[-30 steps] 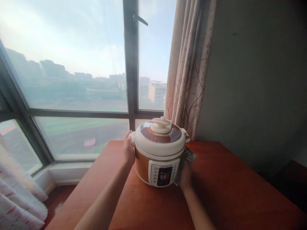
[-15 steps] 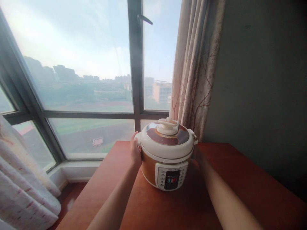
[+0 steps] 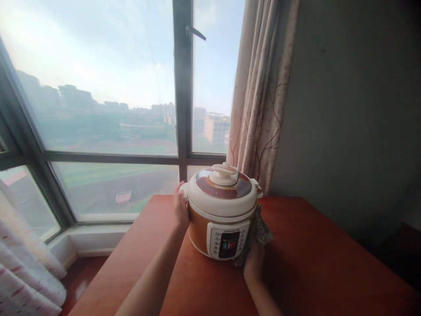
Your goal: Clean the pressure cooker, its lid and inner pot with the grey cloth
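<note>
The closed cooker (image 3: 221, 210) is set upright on the table (image 3: 312, 263). Its handle (image 3: 184, 190) is gripped by the left hand (image 3: 180, 209); a cloth (image 3: 261, 232) is held against its side by the right hand (image 3: 253, 264). Wiping appears under way; the remainder cannot be judged.

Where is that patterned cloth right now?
In the head view, the patterned cloth is right of center, between the person's right hand and the side of the electric pressure cooker, just right of its control panel.
</note>
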### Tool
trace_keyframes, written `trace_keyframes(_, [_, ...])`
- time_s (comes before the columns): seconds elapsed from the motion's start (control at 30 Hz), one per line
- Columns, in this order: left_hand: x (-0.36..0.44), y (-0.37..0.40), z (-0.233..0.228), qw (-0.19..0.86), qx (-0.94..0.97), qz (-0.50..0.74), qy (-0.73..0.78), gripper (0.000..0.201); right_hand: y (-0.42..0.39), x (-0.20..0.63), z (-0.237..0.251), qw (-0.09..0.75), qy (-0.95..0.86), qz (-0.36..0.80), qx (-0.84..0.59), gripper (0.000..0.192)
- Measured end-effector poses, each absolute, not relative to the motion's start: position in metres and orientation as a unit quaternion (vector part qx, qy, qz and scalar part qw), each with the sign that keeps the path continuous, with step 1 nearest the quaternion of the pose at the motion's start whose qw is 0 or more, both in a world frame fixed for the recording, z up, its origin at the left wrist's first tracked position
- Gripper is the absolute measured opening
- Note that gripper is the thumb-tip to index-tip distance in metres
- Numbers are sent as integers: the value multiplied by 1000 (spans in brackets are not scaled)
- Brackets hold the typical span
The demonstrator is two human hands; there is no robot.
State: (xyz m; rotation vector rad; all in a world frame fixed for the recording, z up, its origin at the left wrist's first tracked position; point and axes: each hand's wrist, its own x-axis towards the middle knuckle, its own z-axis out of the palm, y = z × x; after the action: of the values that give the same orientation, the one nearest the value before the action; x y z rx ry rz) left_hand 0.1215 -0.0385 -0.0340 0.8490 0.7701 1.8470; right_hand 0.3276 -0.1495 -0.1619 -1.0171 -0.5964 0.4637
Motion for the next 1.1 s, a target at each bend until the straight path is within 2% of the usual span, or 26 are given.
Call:
trace_keyframes(0.1, [120,-37,-36,468,352,746,318,53,-184,295,-172,777,-266,238,-519,49])
trace_keyframes(0.17, [119,-37,-37,467,356,743,320,53,-202,276,-176,759,-269,287,-519,47])
trace_keyframes(0.23, [118,-36,-38,468,357,742,320,54,-212,265,-173,762,-288,284,-505,47])
trace_keyframes(0.37, [117,-35,-39,469,356,742,321,55,-203,274,-134,778,-391,120,-477,50])
trace_keyframes(0.53, [117,-37,-38,460,366,741,324,55,-161,316,-49,706,-544,-70,-448,59])
trace_keyframes(0.63, [119,-38,-37,468,360,740,322,55,-145,332,-17,692,-563,-102,-440,57])
trace_keyframes(0.73, [120,-38,-37,467,355,746,317,56,-150,332,-9,660,-609,-118,-425,58])
trace_keyframes(0.83, [119,-37,-38,467,353,749,310,56,-169,324,-19,589,-686,-127,-408,62])
trace_keyframes(1.03, [117,-37,-37,476,357,740,313,53,-200,325,-63,350,-857,-142,-351,75])
trace_keyframes(1.1, [116,-37,-36,478,357,738,315,53,-206,331,-79,309,-882,-116,-335,80])
